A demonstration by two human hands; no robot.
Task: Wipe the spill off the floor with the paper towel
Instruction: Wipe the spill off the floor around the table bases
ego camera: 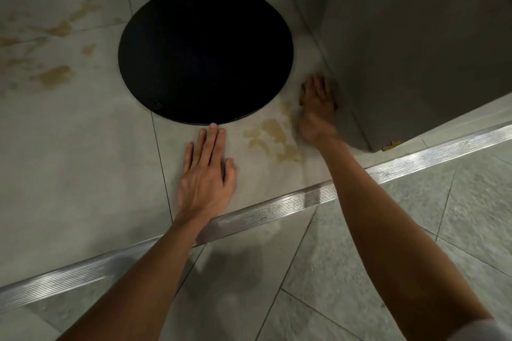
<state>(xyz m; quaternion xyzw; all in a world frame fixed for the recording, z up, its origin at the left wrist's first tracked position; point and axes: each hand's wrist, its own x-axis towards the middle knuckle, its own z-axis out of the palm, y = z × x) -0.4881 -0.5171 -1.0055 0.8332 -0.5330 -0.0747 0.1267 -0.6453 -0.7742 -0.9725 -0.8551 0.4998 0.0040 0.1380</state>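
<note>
Brownish spill patches (56, 76) on the floor tiles (83, 133) well left of the black round table base (205, 54); left hand (206, 171) flat and open just below that base, fingertips near its rim; more spill (273, 137) lower right of the base; right hand (318, 102) blurred, curled against the grey cabinet (415, 50); paper towel not discernible, grip unclear.

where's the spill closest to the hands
In the head view, the brown spill lies on the floor tile between the left hand and right hand, just below the black table base.
</note>
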